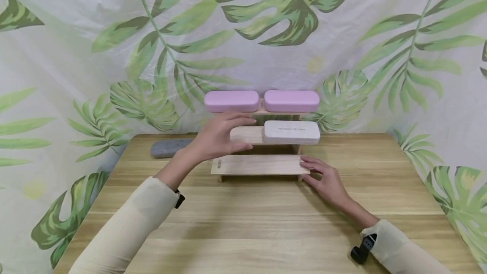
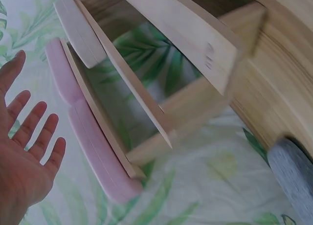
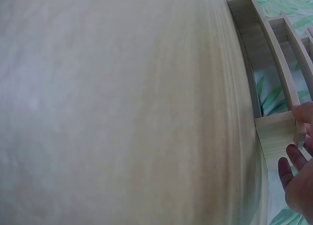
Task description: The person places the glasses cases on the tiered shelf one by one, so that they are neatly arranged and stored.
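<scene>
A three-tier wooden display rack (image 1: pixel 258 165) stands on the table, its lowest board toward me. Two pink eyeglass cases (image 1: pixel 231 101) lie side by side on the top tier; a white eyeglass case (image 1: pixel 291 132) with printed lettering sits on the right of the middle tier. My left hand (image 1: pixel 217 138) is raised over the rack's left side, thumb and fingers apart. In the left wrist view that palm holds nothing. With thumb and fingers, my right hand (image 1: pixel 327 183) grips the right end of the lowest board. A grey eyeglass case (image 1: pixel 169 149) lies left of the rack, partly behind my left arm.
The wood-grain table (image 1: pixel 258 227) extends in front of the rack and to both sides. A leaf-patterned cloth (image 1: pixel 289 62) hangs behind and around it. Each wrist wears a black strap; a small dark device (image 1: pixel 359 255) hangs at the right one.
</scene>
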Available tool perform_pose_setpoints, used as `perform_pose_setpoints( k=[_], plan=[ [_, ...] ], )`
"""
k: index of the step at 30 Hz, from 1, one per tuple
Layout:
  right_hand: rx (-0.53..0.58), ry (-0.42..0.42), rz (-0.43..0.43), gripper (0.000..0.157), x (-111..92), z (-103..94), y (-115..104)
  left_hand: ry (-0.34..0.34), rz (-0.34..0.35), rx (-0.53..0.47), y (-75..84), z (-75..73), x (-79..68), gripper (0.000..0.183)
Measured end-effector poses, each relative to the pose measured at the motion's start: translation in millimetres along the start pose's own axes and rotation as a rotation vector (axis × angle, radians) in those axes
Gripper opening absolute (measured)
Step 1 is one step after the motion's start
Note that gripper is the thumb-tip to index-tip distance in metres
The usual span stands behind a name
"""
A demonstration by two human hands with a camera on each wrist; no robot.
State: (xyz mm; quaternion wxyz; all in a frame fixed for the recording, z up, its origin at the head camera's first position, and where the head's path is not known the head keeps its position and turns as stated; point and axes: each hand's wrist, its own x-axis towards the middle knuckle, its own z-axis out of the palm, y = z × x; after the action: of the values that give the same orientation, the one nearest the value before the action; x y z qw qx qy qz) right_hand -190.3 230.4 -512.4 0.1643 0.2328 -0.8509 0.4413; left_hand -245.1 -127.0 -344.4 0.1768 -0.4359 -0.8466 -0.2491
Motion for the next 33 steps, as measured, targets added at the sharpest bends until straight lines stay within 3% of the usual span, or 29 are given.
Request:
perform_pose_setpoints(
  k=[14, 25, 33],
  plan=[
    [0.022, 0.018, -0.019, 0.038, 0.1, -0.2, -1.0, 0.041, 0.001, 0.110, -16.4, -31.6, -35.7, 0.065],
    [0.001, 0.002, 0.019, 0.039, -0.3, -0.7, -1.8, 0.089, -0.038, 0.169, -27.2, -53.3, -75.9, 0.061],
    [0.007, -0.006, 0.027, 0.040, -0.7, 0.5, -1.1, 0.055, -0.126, 0.224, -42.4, -64.4, -106.9, 0.064]
  ],
)
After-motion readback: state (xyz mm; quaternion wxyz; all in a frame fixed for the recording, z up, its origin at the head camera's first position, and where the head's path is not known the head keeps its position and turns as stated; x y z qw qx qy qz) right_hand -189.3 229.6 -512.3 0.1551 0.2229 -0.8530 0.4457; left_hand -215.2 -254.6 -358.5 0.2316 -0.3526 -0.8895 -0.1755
